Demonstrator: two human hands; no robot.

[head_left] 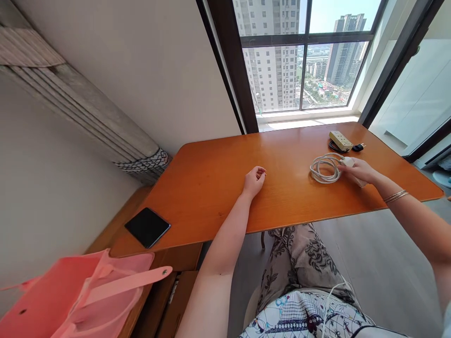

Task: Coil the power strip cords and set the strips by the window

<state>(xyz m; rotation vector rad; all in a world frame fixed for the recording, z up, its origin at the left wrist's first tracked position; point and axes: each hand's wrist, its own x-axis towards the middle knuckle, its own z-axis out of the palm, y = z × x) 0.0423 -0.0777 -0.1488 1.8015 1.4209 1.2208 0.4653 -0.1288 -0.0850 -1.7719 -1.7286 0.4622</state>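
My right hand (361, 170) is closed on a white power strip (348, 162) at the right side of the table. Most of the strip is hidden under my fingers, and a bit of it shows below the palm. Its white cable (317, 174) lies coiled on the tabletop, just left of my fingers. My left hand (254, 182) rests on the middle of the table with its fingers curled in, and nothing shows in it. Behind my right hand sits a cream-yellow power strip (341, 140) with a black cord and a black plug (358, 147).
The orange-brown wooden table (211, 188) reaches to a window (306, 70). A black tablet (148, 227) lies at its left front corner. A pink bag (70, 295) with a strap stands at the lower left. A tied curtain (105, 126) hangs along the left wall.
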